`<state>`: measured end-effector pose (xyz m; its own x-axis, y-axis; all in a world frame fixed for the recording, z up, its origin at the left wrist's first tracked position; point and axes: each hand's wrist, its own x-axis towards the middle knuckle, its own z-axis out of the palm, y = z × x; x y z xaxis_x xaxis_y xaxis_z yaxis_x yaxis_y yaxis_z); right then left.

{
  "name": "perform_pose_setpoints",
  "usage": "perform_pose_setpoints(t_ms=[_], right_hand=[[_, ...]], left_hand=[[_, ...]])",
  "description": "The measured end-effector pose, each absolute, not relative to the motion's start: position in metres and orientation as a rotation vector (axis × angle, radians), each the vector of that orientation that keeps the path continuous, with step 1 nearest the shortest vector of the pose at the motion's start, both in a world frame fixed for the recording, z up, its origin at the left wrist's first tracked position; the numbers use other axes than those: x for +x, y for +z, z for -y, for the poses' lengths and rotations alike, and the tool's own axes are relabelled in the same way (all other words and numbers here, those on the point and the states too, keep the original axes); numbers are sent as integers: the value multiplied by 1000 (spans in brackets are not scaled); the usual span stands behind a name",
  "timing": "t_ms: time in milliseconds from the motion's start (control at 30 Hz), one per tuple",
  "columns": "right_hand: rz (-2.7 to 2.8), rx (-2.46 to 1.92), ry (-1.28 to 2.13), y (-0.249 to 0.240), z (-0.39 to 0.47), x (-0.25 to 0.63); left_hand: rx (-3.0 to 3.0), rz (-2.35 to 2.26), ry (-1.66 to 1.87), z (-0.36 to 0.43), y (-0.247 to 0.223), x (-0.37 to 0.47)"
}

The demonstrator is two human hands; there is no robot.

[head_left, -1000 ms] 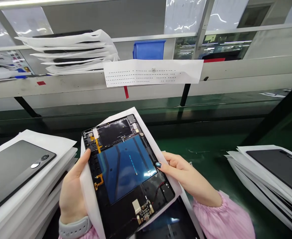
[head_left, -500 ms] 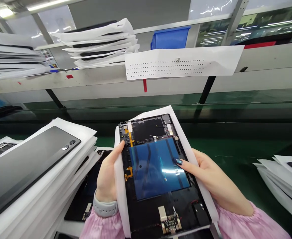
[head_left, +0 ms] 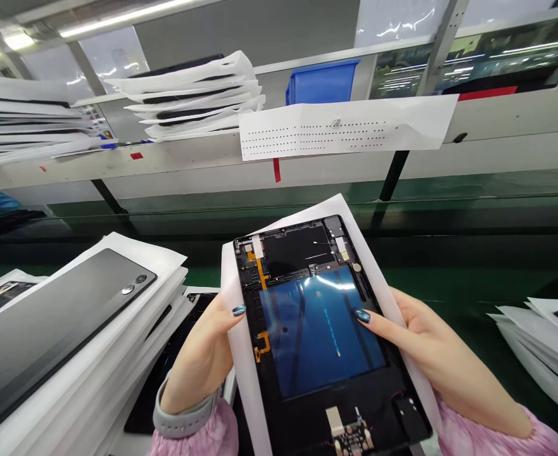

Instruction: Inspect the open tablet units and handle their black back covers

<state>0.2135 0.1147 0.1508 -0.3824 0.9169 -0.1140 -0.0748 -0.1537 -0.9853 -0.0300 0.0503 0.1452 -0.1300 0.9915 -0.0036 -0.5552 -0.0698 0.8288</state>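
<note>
I hold an opened tablet (head_left: 321, 329) with its back cover off, showing a blue-filmed battery, orange flex cables and a small circuit board at the bottom. It lies on a white foam sheet (head_left: 240, 354). My left hand (head_left: 202, 354) grips the sheet and the tablet's left edge, thumb on the sheet. My right hand (head_left: 431, 348) holds the right edge, with its thumb resting on the blue film.
A stack of grey tablet back covers (head_left: 55, 316) layered with white foam sits at the left. Another layered stack (head_left: 545, 342) lies at the right. Behind runs a green conveyor belt (head_left: 473, 278). A shelf above carries more stacks (head_left: 193, 95), a perforated white sheet (head_left: 345, 126) and a blue bin (head_left: 321, 81).
The tablet has shifted slightly right and closer to me. My left thumb moved off the tablet's edge onto the foam sheet. The view panned left earlier.
</note>
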Motion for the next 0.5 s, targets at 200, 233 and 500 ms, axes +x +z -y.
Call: perform_pose_setpoints(t_ms=[200, 233, 500], right_hand=[[1286, -1094, 1615, 156, -106, 221], [1270, -1101, 1628, 156, -105, 221], [1254, -1092, 1679, 156, -103, 222]], left_hand=[[768, -920, 1662, -51, 142, -32], [775, -937, 1679, -52, 141, -32], [750, -1066, 1777, -51, 141, -30]])
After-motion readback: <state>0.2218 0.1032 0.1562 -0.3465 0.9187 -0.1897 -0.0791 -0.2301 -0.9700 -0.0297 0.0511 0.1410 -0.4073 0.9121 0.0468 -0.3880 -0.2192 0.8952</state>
